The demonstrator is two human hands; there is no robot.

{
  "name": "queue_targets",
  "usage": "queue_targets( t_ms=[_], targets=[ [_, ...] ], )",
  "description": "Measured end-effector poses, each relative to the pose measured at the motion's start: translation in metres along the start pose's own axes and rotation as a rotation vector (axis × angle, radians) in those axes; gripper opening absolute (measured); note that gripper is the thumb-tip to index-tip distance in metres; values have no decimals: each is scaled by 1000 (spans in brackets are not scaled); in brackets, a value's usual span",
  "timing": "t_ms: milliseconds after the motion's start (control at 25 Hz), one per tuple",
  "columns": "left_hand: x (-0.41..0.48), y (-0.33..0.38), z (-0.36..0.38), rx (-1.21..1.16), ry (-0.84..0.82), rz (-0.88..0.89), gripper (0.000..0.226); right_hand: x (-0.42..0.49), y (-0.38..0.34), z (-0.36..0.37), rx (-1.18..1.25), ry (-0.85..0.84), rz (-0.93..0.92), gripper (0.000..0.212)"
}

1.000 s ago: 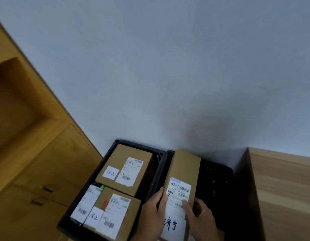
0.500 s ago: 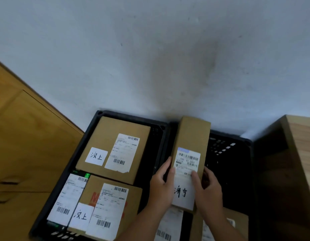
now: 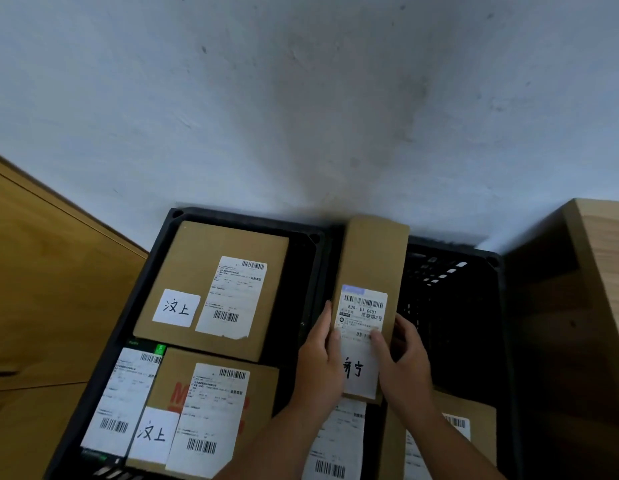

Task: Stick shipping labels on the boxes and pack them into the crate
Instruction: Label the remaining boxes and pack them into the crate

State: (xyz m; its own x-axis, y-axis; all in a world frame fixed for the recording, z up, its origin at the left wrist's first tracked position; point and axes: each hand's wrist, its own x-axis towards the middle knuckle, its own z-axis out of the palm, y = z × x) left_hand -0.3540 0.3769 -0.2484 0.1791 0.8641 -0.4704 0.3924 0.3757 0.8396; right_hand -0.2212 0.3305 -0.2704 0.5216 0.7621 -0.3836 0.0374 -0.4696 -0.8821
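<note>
I hold a long narrow cardboard box (image 3: pixel 372 258) over the right black crate (image 3: pixel 488 327), along its left side. It carries a white shipping label (image 3: pixel 363 311) and a handwritten tag below it. My left hand (image 3: pixel 320 362) grips its left edge and my right hand (image 3: pixel 403 365) its right edge, thumbs on the label. The left black crate (image 3: pixel 162 237) holds a labelled box (image 3: pixel 211 289) at the back and another labelled box (image 3: pixel 211 410) at the front.
Two more labelled boxes (image 3: pixel 339 441) (image 3: pixel 464 424) lie at the near end of the right crate, under my arms. A wooden cabinet (image 3: pixel 48 289) stands left of the crates, a wooden unit (image 3: pixel 592 306) right of them, and a pale wall (image 3: pixel 301 98) behind.
The view has tipped down toward the crates. Both hands still grip the narrow box, which has come lower, over the right crate's left side.
</note>
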Motion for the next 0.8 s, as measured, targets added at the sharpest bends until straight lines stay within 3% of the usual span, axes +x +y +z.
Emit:
queue_targets(
  t_ms=[160,280,480,800],
  targets=[
    [-7,-6,15,297,47,48,61,3,13,-3,-86,-36,9,40],
    [-17,-12,23,380,67,33,70,4,22,-3,-142,-59,41,35],
    [-23,-16,32,349,43,-8,80,15,23,2,-246,-132,93,30],
    [15,-28,40,196,-11,-110,65,44,34,-2,-284,-203,170,45]
  ],
)
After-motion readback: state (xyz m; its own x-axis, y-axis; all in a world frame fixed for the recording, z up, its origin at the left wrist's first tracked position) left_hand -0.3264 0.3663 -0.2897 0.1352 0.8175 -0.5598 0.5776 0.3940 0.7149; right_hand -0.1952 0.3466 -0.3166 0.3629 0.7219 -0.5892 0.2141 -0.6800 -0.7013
